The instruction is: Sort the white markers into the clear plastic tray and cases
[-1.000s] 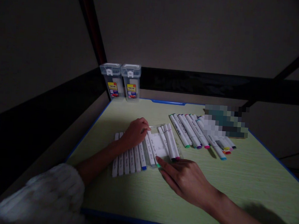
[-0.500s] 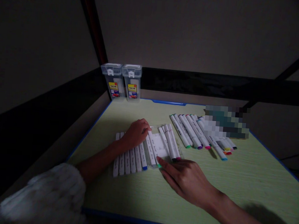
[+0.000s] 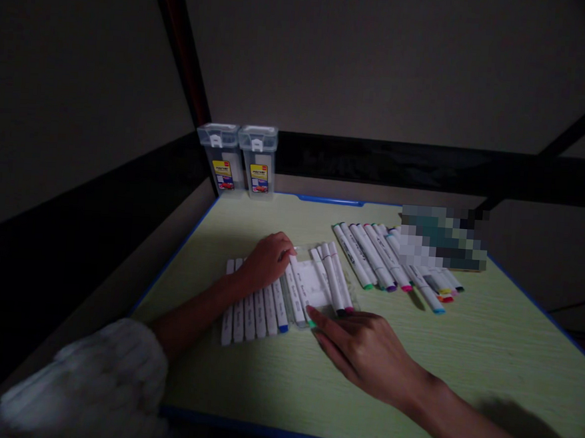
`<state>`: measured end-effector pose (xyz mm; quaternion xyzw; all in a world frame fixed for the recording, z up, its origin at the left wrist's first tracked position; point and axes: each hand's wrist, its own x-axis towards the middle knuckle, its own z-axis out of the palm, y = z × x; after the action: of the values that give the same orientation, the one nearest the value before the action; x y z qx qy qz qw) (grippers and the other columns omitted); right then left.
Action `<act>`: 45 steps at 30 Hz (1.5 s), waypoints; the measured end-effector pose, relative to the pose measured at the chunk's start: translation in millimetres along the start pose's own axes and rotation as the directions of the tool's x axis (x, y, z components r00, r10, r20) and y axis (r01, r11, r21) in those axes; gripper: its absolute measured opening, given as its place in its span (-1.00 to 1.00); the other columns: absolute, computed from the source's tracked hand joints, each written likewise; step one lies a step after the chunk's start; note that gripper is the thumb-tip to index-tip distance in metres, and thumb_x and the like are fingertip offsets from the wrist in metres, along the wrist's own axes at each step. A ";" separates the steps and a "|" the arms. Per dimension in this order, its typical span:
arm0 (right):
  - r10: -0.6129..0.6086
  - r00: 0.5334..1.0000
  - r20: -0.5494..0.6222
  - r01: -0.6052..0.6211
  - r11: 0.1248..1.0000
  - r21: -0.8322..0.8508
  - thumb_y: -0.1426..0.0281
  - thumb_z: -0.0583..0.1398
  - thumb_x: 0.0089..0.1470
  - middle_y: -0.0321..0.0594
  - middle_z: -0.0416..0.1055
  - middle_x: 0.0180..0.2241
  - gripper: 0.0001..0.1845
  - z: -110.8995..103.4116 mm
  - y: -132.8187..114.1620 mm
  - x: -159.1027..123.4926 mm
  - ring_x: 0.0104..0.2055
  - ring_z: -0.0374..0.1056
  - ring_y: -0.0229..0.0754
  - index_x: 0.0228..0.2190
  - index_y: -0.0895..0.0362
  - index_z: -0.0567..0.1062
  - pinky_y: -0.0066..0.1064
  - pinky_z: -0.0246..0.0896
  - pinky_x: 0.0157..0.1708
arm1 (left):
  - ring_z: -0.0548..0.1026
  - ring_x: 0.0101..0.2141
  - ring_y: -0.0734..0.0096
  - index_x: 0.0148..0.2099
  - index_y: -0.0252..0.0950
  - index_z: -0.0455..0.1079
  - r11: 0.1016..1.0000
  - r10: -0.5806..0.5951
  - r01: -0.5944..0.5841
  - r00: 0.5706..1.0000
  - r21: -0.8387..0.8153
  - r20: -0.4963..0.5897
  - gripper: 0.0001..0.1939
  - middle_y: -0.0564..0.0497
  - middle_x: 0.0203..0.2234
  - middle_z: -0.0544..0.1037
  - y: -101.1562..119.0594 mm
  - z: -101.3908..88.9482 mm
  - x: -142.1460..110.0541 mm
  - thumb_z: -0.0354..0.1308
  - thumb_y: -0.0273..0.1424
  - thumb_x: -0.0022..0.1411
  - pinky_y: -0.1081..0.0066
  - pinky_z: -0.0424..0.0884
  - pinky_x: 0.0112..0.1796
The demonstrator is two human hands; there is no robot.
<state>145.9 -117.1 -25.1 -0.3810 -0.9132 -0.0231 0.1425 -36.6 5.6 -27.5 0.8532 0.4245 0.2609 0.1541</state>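
A white marker [image 3: 299, 291] with a green end lies slanted in a clear plastic tray [image 3: 301, 325]. At its far end is my left hand [image 3: 269, 261], fingers curled closed on the tip and partly hidden. My right hand [image 3: 371, 351] is at the near green end, index finger on the barrel and thumb just below. Beside it, more white markers [image 3: 336, 279] lean in the tray's right part, with black and magenta ends. Under my left wrist, a row of white markers [image 3: 250, 319] lies side by side; the rightmost shows a blue end.
To the right lies a loose group of markers [image 3: 370, 258] with coloured ends, by a blurred-out flat object [image 3: 444, 236]. Two clear lidded boxes [image 3: 259, 163] with yellow labels stand at the back left. The pale green table [image 3: 270, 391] has a blue edge.
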 end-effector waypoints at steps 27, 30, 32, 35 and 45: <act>0.007 1.000 0.009 -0.007 1.000 -0.005 0.47 -0.06 0.12 -0.24 0.44 -0.60 -0.63 -0.5 0.0 0.5 -0.61 0.34 -0.21 -0.08 0.29 0.36 -0.30 0.18 -0.47 | 0.37 -0.32 0.42 -0.42 -0.36 0.31 1.000 0.025 -0.025 1.000 0.012 0.018 -0.81 -0.04 -0.41 0.41 0.7 -0.7 -0.3 -0.10 -0.62 0.00 0.35 0.31 -0.21; 0.013 1.000 0.017 -0.013 1.000 -0.004 0.46 -0.06 0.12 -0.24 0.44 -0.59 -0.63 0.1 0.1 0.1 -0.60 0.35 -0.20 -0.07 0.28 0.35 -0.30 0.19 -0.47 | 0.36 -0.32 0.42 -0.42 -0.36 0.31 0.999 0.033 -0.033 0.999 0.003 0.017 -0.82 -0.04 -0.42 0.40 0.3 -0.7 -0.7 -0.11 -0.61 0.01 0.35 0.31 -0.22; 0.014 1.000 0.017 -0.014 1.000 -0.002 0.46 -0.05 0.12 -0.24 0.44 -0.59 -0.63 0.3 0.0 -0.6 -0.59 0.36 -0.20 -0.07 0.26 0.35 -0.29 0.20 -0.46 | 0.36 -0.33 0.42 -0.42 -0.36 0.31 0.999 0.039 -0.039 0.999 -0.005 0.017 -0.82 -0.04 -0.42 0.40 0.1 -0.8 -0.8 -0.11 -0.61 0.01 0.35 0.31 -0.22; 0.016 1.000 0.020 -0.017 1.000 0.010 0.45 -0.05 0.12 -0.25 0.44 -0.58 -0.63 0.0 -0.4 -1.4 -0.59 0.36 -0.20 -0.07 0.25 0.35 -0.29 0.21 -0.45 | 0.36 -0.33 0.41 -0.42 -0.37 0.30 0.999 0.045 -0.044 0.999 -0.006 0.014 -0.82 -0.06 -0.42 0.40 -0.1 -0.7 -0.5 -0.11 -0.61 0.01 0.34 0.31 -0.23; 0.018 1.000 0.011 -0.018 1.000 0.013 0.46 -0.06 0.12 -0.25 0.44 -0.59 -0.64 0.1 -0.6 0.0 -0.60 0.35 -0.21 -0.09 0.26 0.36 -0.30 0.21 -0.43 | 0.36 -0.33 0.40 -0.43 -0.38 0.31 0.999 0.048 -0.048 0.999 0.001 0.016 -0.82 -0.06 -0.42 0.39 0.8 -1.0 -0.4 -0.11 -0.62 0.00 0.34 0.31 -0.23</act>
<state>145.5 -117.5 -25.1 -0.3885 -0.9106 -0.0137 0.1402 -36.8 4.9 -26.4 0.8652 0.4030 0.2576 0.1507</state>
